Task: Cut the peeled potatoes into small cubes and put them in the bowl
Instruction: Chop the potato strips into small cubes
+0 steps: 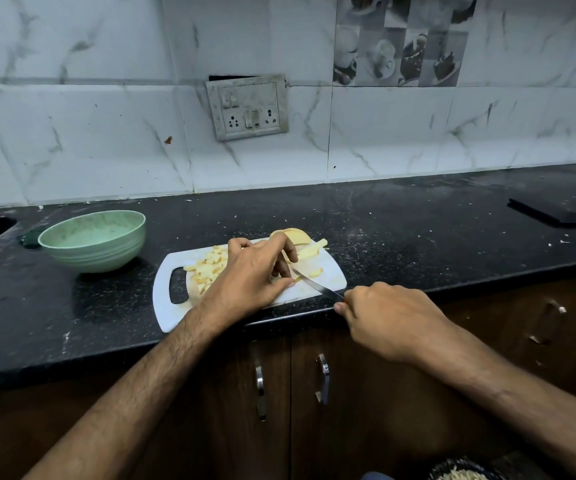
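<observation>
Right hand (388, 318) grips knife (316, 284); left hand (253, 275) holds potato strips (309, 252).

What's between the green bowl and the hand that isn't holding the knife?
In the head view, a pile of potato cubes on the board lies between the bowl and the left hand.

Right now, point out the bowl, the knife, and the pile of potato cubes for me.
bowl (71, 234): head view, on the near left rim.
knife (317, 285): head view, on the middle of the bare blade.
pile of potato cubes (210, 265): head view, on the cubes left of the left hand (251, 275).
</observation>
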`<state>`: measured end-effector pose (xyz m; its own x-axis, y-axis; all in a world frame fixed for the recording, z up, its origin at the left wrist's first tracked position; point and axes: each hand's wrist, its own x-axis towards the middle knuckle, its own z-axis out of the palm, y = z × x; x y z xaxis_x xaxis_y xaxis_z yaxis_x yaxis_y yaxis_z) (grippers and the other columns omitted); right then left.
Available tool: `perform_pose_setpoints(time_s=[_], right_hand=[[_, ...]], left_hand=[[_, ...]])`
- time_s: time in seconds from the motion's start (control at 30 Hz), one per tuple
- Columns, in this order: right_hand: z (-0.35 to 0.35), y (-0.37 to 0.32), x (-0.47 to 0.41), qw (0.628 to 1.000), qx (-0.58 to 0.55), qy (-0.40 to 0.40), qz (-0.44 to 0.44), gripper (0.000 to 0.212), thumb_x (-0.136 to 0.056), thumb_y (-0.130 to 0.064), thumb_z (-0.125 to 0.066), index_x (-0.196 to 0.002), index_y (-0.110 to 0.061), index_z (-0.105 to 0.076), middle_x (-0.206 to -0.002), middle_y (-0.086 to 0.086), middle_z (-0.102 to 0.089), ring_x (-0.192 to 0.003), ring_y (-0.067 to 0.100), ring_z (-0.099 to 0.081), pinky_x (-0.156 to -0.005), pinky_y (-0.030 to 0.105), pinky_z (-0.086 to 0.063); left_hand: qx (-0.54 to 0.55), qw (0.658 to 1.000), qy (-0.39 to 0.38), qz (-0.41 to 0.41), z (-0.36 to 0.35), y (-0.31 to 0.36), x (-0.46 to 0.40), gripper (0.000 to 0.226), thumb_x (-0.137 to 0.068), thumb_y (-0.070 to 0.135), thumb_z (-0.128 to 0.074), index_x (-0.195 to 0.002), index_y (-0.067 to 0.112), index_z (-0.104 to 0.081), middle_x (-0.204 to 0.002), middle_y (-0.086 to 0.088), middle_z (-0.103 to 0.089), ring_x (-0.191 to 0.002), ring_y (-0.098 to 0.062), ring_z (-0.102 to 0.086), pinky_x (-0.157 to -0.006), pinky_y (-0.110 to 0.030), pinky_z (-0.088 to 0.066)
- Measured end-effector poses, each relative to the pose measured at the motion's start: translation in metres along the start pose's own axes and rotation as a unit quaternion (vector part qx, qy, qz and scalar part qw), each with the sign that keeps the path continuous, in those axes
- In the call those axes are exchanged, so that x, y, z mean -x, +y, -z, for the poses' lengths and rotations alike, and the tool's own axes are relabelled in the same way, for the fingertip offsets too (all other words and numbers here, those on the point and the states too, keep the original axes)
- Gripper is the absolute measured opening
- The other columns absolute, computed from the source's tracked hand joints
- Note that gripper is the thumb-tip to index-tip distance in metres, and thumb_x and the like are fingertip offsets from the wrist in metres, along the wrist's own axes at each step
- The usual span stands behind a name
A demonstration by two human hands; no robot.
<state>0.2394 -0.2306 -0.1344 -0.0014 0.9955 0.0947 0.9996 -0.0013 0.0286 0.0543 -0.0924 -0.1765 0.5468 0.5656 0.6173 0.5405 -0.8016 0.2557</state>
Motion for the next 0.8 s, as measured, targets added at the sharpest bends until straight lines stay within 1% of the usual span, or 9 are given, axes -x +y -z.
perform_pose_setpoints(time_s=[0.1,0.27,0.33,0.4,0.43,0.5,0.57,0.67,0.8], right_hand=[[-0.002,-0.005,-0.005,1.000,0.013,-0.006,-0.003,0.038,-0.104,-0.043,-0.029,-0.112,-0.018,-0.057,-0.115,0.008,-0.063,-0.107,0.031,-0.061,-0.081,0.040,-0.043],[0.009,-0.002,-0.009,0.999,0.031,-0.036,0.004,0.036,-0.104,-0.042,-0.032,-0.116,-0.018,-0.056,-0.118,0.007,-0.062,-0.107,0.029,-0.060,-0.078,0.039,-0.040],[0.008,-0.005,-0.006,0.997,0.068,-0.017,0.016,0.032,-0.103,-0.037,-0.035,-0.114,-0.017,-0.057,-0.115,0.007,-0.063,-0.104,0.030,-0.062,-0.075,0.038,-0.042],[-0.001,-0.007,-0.003,0.992,0.115,0.034,0.033,0.026,-0.102,-0.030,-0.039,-0.111,-0.017,-0.059,-0.109,0.005,-0.065,-0.099,0.030,-0.065,-0.075,0.038,-0.049],[-0.006,-0.007,-0.001,0.990,0.123,0.052,0.037,0.025,-0.102,-0.029,-0.039,-0.111,-0.018,-0.059,-0.108,0.004,-0.066,-0.097,0.029,-0.065,-0.074,0.037,-0.050],[-0.008,-0.002,0.003,0.991,0.113,0.068,0.036,0.028,-0.104,-0.033,-0.035,-0.112,-0.019,-0.058,-0.109,0.004,-0.065,-0.099,0.029,-0.065,-0.072,0.036,-0.045],[-0.004,0.004,0.004,0.995,0.077,0.062,0.023,0.036,-0.105,-0.042,-0.029,-0.109,-0.021,-0.058,-0.110,0.006,-0.065,-0.102,0.031,-0.064,-0.072,0.038,-0.039],[0.000,0.007,0.004,0.998,0.044,0.040,0.019,0.039,-0.104,-0.047,-0.029,-0.103,-0.022,-0.058,-0.109,0.007,-0.065,-0.102,0.031,-0.063,-0.073,0.038,-0.039],[-0.003,0.004,0.002,1.000,0.012,0.001,0.013,0.034,-0.103,-0.047,-0.032,-0.096,-0.023,-0.055,-0.108,0.006,-0.065,-0.102,0.030,-0.063,-0.076,0.039,-0.042]], left_hand=[[0.007,1.000,-0.002,0.008,0.000,0.001,-0.001,0.044,-0.083,0.020,-0.080,-0.102,0.034,-0.043,-0.078,0.019,-0.067,-0.080,0.002,-0.060,-0.097,-0.033,-0.023],[0.003,1.000,-0.002,0.023,-0.001,0.002,-0.002,0.042,-0.083,0.020,-0.077,-0.101,0.035,-0.042,-0.078,0.019,-0.068,-0.081,0.000,-0.060,-0.094,-0.032,-0.023],[0.000,1.000,-0.001,0.024,-0.001,0.003,-0.001,0.040,-0.083,0.021,-0.074,-0.101,0.036,-0.041,-0.077,0.019,-0.068,-0.080,-0.001,-0.060,-0.092,-0.031,-0.023],[0.000,1.000,-0.003,0.024,-0.001,0.003,-0.001,0.038,-0.084,0.021,-0.074,-0.102,0.034,-0.042,-0.078,0.018,-0.068,-0.079,-0.001,-0.060,-0.094,-0.032,-0.023],[-0.001,1.000,-0.003,0.025,-0.002,0.003,-0.001,0.038,-0.085,0.022,-0.074,-0.102,0.034,-0.043,-0.078,0.018,-0.068,-0.079,0.000,-0.060,-0.095,-0.032,-0.023],[0.001,1.000,0.002,0.025,-0.002,0.003,-0.001,0.038,-0.085,0.026,-0.076,-0.103,0.033,-0.043,-0.079,0.018,-0.068,-0.078,0.001,-0.061,-0.094,-0.031,-0.023],[-0.001,1.000,0.003,0.027,-0.002,0.003,-0.001,0.039,-0.085,0.028,-0.077,-0.102,0.034,-0.043,-0.078,0.018,-0.068,-0.079,0.001,-0.061,-0.093,-0.031,-0.022],[-0.005,1.000,0.003,0.029,-0.002,0.003,-0.001,0.041,-0.084,0.025,-0.077,-0.101,0.035,-0.041,-0.078,0.017,-0.068,-0.079,0.000,-0.061,-0.094,-0.032,-0.023],[0.002,1.000,0.003,0.028,-0.001,0.002,0.000,0.041,-0.084,0.025,-0.078,-0.101,0.034,-0.043,-0.079,0.018,-0.068,-0.077,0.001,-0.061,-0.093,-0.031,-0.022]])
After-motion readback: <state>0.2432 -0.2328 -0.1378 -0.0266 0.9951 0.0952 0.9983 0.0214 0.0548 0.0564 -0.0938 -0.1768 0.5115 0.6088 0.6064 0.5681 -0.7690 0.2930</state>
